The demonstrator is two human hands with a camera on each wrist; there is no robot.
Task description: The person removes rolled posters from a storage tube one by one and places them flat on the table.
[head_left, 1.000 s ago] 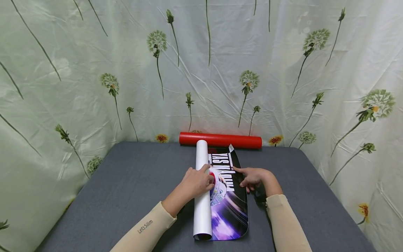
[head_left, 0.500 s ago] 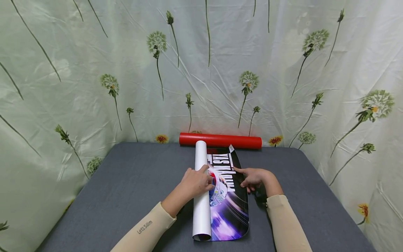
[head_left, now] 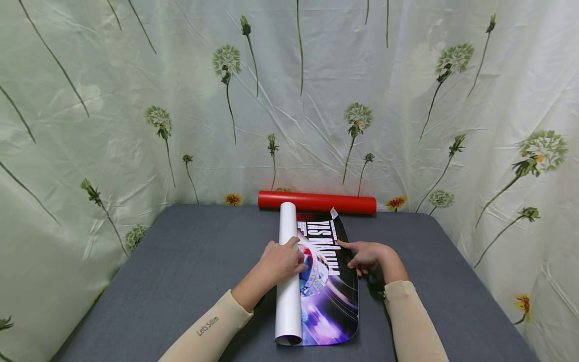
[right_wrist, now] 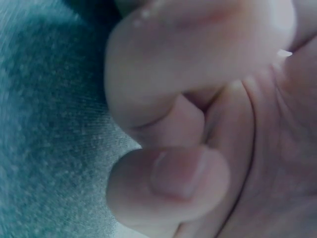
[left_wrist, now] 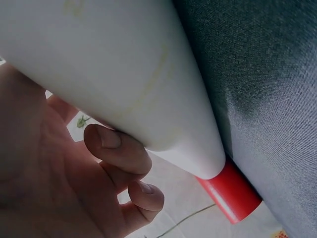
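Note:
In the head view, a partly rolled poster [head_left: 328, 314] lies lengthwise on the table, its white-backed roll [head_left: 288, 311] on the left and its dark, purple printed side facing up on the right. My left hand [head_left: 281, 260] lies over the middle of the roll, fingers bent across it. The left wrist view shows curled fingertips [left_wrist: 119, 151] against the white paper. My right hand [head_left: 370, 256] presses the poster's right edge with an extended index finger and the thumb. Its other fingers [right_wrist: 168, 183] are bent close to the cloth in the right wrist view.
A red tube [head_left: 316, 202] lies crosswise at the back of the table, just behind the poster. Dark grey cloth covers the table [head_left: 194, 261]. Behind it hangs a pale curtain [head_left: 298, 141] with dandelion prints.
The white roll has shifted slightly left, and a little more of the printed side shows. Both hands keep nearly the same places, the right one a touch further right.

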